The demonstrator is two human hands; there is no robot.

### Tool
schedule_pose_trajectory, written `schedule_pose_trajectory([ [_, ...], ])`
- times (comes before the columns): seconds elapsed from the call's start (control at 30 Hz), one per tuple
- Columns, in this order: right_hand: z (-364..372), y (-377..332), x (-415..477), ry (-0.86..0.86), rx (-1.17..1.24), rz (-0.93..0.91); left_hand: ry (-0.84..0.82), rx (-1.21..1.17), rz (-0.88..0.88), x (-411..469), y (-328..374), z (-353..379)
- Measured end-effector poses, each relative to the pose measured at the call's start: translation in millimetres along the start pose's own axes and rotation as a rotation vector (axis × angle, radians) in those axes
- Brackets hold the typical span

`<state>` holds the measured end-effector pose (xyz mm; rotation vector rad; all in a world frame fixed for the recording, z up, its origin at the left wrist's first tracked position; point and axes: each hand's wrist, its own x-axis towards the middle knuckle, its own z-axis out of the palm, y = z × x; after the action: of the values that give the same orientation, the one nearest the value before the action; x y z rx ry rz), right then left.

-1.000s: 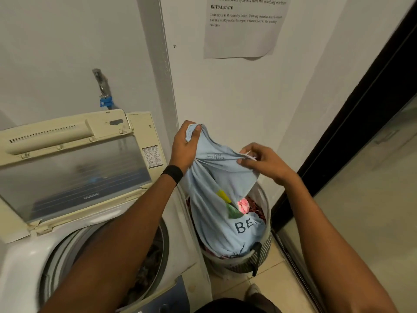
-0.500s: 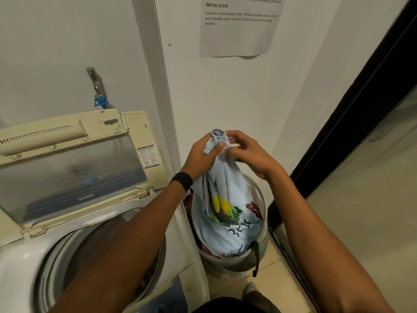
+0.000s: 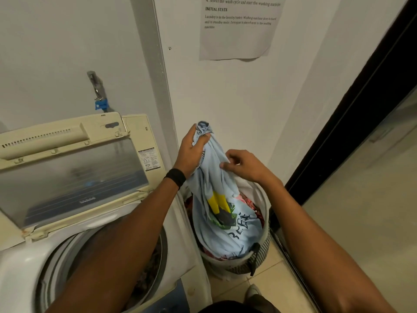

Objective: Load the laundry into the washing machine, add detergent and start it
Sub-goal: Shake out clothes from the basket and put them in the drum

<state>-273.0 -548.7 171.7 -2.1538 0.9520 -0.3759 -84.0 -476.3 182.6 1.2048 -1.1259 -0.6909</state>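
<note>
L hand [image 3: 191, 150] is fisted round the bunched top of a light-blue shirt [image 3: 214, 177], holding it up above the basket [image 3: 262, 250]; a tuft of cloth sticks out over the knuckles. Black band [image 3: 175, 177] on that wrist. R hand [image 3: 246, 166] sits just beside and lower, fingers curled, thumb and forefinger seemingly pinching a fold of the same shirt, though the contact is hard to make out.

The shirt hangs down from the L hand w/ its lower part resting in the basket, print showing: yellow, green, dark letters. Reddish clothes lie under it. The basket stands on the tiled floor, touching the washer's [image 3: 27, 263] R side, against the wall.

The washer is a top-loader w/ lid [image 3: 74, 172] raised and leaning back; dark laundry shows in the drum [image 3: 146, 274] under the L forearm. Behind the lid, a tap w/ blue fitting [image 3: 101, 103] on the wall. A printed sheet [image 3: 239, 37] is stuck higher up. A shoe [image 3: 252, 291] is at the bottom edge.
</note>
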Motion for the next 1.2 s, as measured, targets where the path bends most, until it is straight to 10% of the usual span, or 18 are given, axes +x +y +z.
schedule_pose_trajectory([
  [0.33,-37,-41,2,0.486,0.367,-0.032,-0.014,0.111,0.033,-6,-6,-7],
  [0.57,-27,-54,0,0.198,0.650,-0.069,-0.070,0.037,0.006,-11,2,20],
  [0.77,-6,-15,-24,-0.109,0.253,0.127,0.105,0.032,0.015,-2,1,7],
  [1.0,-31,-22,-20,0.240,0.299,0.018,0.172,0.043,0.012,-7,-7,-1],
  [1.2,-29,-54,-6,0.306,0.631,-0.068,-0.205,0.167,0.000,-6,10,22],
])
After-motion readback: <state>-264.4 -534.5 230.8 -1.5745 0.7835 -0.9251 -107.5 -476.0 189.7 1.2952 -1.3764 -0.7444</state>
